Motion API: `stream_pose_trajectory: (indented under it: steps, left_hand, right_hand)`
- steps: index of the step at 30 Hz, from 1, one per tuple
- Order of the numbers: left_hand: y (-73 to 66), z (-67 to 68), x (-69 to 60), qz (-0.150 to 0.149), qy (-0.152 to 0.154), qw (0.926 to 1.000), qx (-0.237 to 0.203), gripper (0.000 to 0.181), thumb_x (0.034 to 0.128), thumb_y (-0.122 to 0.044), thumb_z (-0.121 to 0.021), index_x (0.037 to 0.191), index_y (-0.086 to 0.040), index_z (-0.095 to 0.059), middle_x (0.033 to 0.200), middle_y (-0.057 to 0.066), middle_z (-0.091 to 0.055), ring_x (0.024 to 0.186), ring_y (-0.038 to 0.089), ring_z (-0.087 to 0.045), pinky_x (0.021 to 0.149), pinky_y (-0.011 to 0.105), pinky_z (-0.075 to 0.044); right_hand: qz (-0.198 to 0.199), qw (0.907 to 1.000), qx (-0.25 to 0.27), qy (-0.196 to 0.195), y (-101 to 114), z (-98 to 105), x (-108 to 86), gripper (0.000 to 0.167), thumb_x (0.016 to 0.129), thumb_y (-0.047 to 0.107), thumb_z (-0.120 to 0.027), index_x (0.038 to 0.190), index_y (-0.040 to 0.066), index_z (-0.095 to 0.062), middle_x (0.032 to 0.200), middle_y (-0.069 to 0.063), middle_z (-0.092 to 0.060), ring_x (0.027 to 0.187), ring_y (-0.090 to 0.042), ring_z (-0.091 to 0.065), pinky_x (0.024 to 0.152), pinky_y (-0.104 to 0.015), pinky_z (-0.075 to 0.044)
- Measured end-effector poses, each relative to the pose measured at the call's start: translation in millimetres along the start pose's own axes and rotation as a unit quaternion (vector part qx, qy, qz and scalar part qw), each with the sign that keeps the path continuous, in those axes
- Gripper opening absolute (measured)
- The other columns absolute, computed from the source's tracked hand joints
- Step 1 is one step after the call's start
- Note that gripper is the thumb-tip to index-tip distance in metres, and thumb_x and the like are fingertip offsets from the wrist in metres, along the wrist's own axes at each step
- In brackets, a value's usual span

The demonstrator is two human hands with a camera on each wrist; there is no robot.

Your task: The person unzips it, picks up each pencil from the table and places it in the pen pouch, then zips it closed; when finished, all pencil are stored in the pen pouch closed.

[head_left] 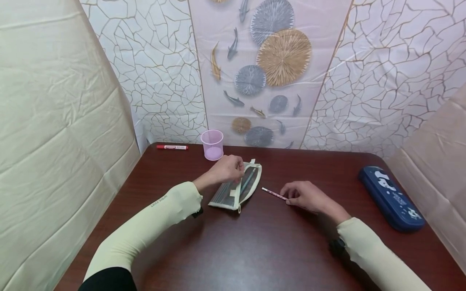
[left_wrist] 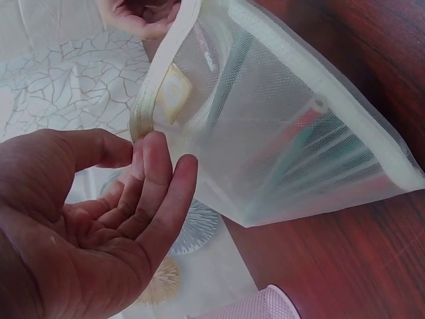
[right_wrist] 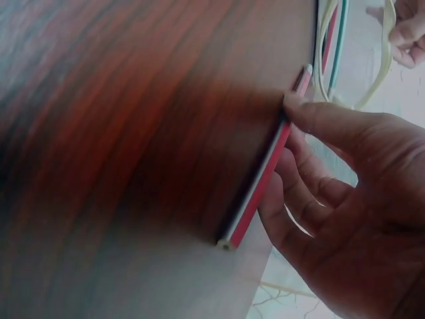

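Note:
My left hand (head_left: 227, 169) pinches the pale zipper edge of a see-through mesh pencil pouch (left_wrist: 292, 133), whose mouth gapes. Inside the pouch, several pencils (left_wrist: 292, 156) show through the mesh, some green and some red. A small yellowish rectangular piece (left_wrist: 174, 93) shows near the zipper; whether it is a label or a loose item I cannot tell. To the right of the pouch, my right hand (head_left: 303, 196) holds a striped pencil (right_wrist: 259, 189) between thumb and fingers. That pencil is apart from the pouch, its far end (head_left: 265, 189) pointing toward it.
A pink mesh cup (head_left: 212, 145) stands at the back of the dark wooden table (head_left: 233, 250), just behind my left hand. A red-and-white marker (head_left: 172, 147) lies at the back left. On the right lies a dark blue pencil case (head_left: 391, 198) with white cartoon prints.

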State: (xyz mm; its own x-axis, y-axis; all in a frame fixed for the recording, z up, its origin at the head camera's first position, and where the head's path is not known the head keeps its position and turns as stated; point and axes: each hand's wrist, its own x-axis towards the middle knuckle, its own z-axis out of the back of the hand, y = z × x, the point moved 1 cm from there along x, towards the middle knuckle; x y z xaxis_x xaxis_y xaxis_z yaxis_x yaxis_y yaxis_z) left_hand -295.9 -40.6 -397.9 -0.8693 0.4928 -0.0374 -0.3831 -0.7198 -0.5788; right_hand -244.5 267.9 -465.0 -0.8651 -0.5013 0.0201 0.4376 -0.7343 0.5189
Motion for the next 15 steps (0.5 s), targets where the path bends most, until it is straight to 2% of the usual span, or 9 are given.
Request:
stream_pose_trajectory:
  steps: [5, 9, 12, 15]
  left_hand:
    - [0.1, 0.8, -0.8, 0.006, -0.005, 0.9999, -0.008, 0.004, 0.0949, -0.011, -0.066, 0.092, -0.008, -0.067, 0.069, 0.003, -0.075, 0.08, 0.032, -0.081, 0.056, 0.021, -0.048]
    - [-0.1, 1.1, -0.9, 0.005, -0.007, 0.9999, -0.01, 0.003, 0.0945, -0.011, -0.066, 0.092, -0.009, -0.067, 0.07, 0.003, -0.075, 0.078, 0.03, -0.081, 0.056, 0.021, -0.05]
    - [-0.8, 1.9, -0.5, 0.001, -0.007, 0.9999, -0.008, 0.003, 0.0935, -0.01, -0.066, 0.093, -0.008, -0.068, 0.071, 0.003, -0.075, 0.075, 0.027, -0.08, 0.056, 0.021, -0.05]
    - [-1.5, 2.6, 0.2, -0.004, -0.006, 0.9999, -0.008, 0.004, 0.0927, -0.01, -0.066, 0.093, -0.007, -0.068, 0.071, 0.003, -0.076, 0.074, 0.025, -0.08, 0.056, 0.02, -0.05]
  right_hand:
    - [-0.002, 0.9994, -0.032, 0.01, 7, 1, 5.1, 0.025, 0.088, 0.002, -0.076, 0.103, 0.021, -0.075, 0.076, 0.006, -0.068, 0.069, -0.007, -0.058, 0.065, -0.026, -0.047]
    - [-0.015, 0.9988, -0.046, -0.002, 9, 1, 10.3, 0.025, 0.087, 0.003, -0.076, 0.107, 0.018, -0.074, 0.078, 0.006, -0.069, 0.07, -0.008, -0.059, 0.065, -0.028, -0.049]
    - [-0.016, 0.9979, -0.04, -0.047, 11, 2, 14.7, 0.029, 0.086, 0.005, -0.077, 0.112, 0.016, -0.072, 0.084, 0.005, -0.069, 0.074, -0.009, -0.062, 0.068, -0.03, -0.051]
    - [-0.007, 0.9938, -0.004, -0.111, 18, 4, 19.7, 0.033, 0.085, 0.003, -0.077, 0.114, 0.014, -0.068, 0.091, 0.001, -0.07, 0.08, -0.012, -0.065, 0.073, -0.031, -0.054]
